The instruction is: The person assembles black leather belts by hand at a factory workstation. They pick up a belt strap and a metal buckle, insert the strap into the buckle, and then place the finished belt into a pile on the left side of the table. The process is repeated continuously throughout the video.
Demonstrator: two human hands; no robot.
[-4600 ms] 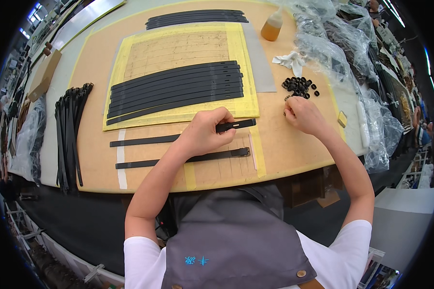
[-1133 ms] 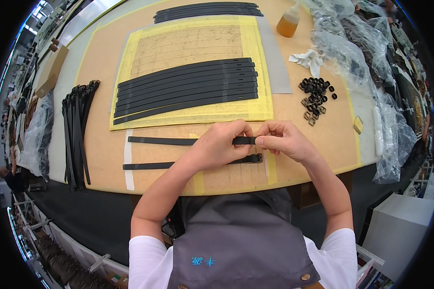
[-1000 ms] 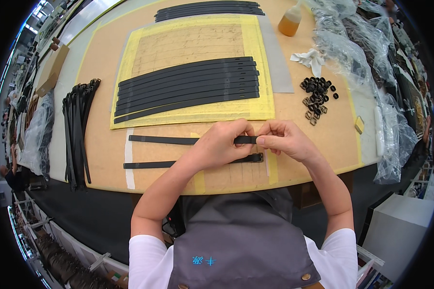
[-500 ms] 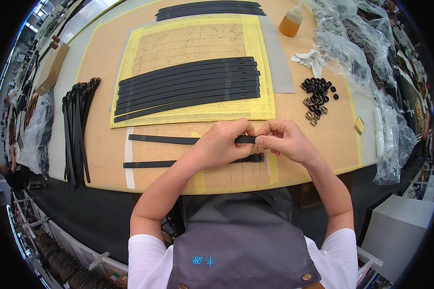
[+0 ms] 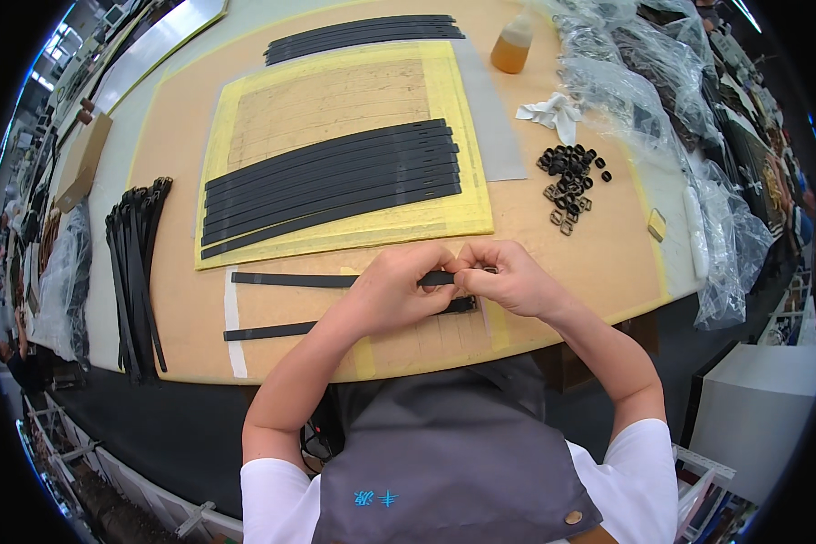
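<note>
Both hands meet at the right end of a black strap lying across the near part of the table. My left hand is closed around it just short of that end. The fingers of my right hand pinch the end itself, with a small dark piece, perhaps a buckle, peeking out behind them. My fingertips hide most of the joint. Just nearer to me lies a second black strap, roughly parallel, partly under my left hand, with a dark buckle at its right end.
A yellow-taped board bears a row of black straps; more straps lie beyond. Finished-looking buckled straps are bunched at left. Right: loose buckles and loops, white cloth, amber-liquid bottle, plastic wrap.
My view has shifted slightly, so the table appears moved left and down. My hands have drawn closer together at the strap's end, and the small dark piece now shows behind the right fingers.
</note>
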